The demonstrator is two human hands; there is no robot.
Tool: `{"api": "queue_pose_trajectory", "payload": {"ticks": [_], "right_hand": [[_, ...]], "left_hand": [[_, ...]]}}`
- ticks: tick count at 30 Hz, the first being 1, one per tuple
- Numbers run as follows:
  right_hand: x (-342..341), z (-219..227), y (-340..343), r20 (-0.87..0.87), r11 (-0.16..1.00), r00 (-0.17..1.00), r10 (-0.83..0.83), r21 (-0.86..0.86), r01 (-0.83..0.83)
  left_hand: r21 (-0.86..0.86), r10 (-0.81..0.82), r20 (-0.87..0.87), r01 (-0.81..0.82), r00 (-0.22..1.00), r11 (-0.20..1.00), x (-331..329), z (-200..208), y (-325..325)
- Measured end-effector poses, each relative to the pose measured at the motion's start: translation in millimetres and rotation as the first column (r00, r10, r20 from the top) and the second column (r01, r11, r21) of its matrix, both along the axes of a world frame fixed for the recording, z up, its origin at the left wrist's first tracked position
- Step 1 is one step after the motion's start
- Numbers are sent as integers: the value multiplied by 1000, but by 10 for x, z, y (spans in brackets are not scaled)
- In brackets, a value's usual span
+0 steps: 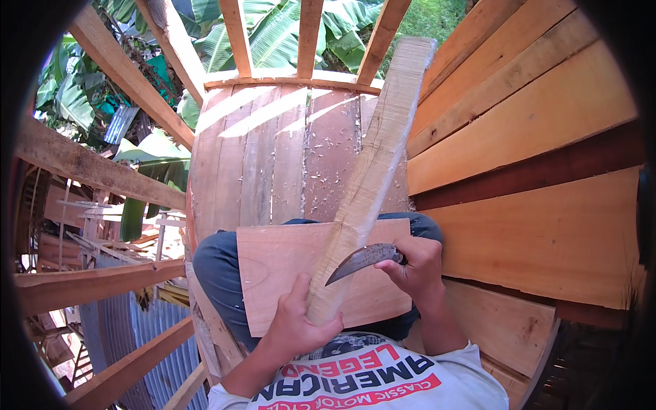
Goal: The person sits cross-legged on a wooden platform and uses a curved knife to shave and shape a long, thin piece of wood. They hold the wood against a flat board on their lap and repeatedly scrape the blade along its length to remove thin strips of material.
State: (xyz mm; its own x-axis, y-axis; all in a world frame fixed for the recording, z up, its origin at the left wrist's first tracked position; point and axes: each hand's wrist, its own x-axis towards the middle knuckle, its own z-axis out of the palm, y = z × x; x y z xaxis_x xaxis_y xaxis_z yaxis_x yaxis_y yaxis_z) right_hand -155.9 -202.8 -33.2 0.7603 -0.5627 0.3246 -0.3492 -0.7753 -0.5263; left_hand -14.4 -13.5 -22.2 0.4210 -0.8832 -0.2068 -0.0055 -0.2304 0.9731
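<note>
A long, pale strip with a fibrous, wood-like surface [374, 167] slants from my lap up over the floor, its far end toward the railing. My left hand [298, 324] is closed round its near end, thumb along the left edge. In my right hand [417, 268] is a knife [362, 261] with a short, dark, curved blade. The blade lies over the strip just beyond my left hand, its tip pointing left; whether it cuts in, I cannot tell. Its handle is mostly hidden in my fist. Under the strip, a flat wooden board [273, 263] rests across my crossed legs.
Small pale shavings are scattered over the plank floor [256, 164]. A wall of wide boards [526, 236] rises close on my right. Open wooden rails [102, 283] stand at the left, and slanting posts [309, 37] at the far edge. Banana leaves [263, 44] hang beyond them.
</note>
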Motion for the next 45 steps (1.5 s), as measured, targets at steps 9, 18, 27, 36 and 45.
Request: {"api": "queue_pose_trajectory", "payload": {"ticks": [9,18,27,36,45], "right_hand": [[59,19,-85,34,991,999,5,-133,0],[-196,28,-674,230,853,838,-495,313,418],[-115,-32,160,-8,991,1000,-1,134,2],[-298,15,-221,107,948,968,-227,251,195],[-148,-83,145,20,996,1000,14,83,-15]], "left_hand": [[27,-55,-25,56,998,998,39,28,74],[186,-199,-320,267,926,946,-169,80,229],[-4,-92,-184,93,979,996,-125,-77,89],[121,-166,-305,211,938,970,-222,-23,289],[39,-121,-355,144,927,989,-143,-89,279]]}}
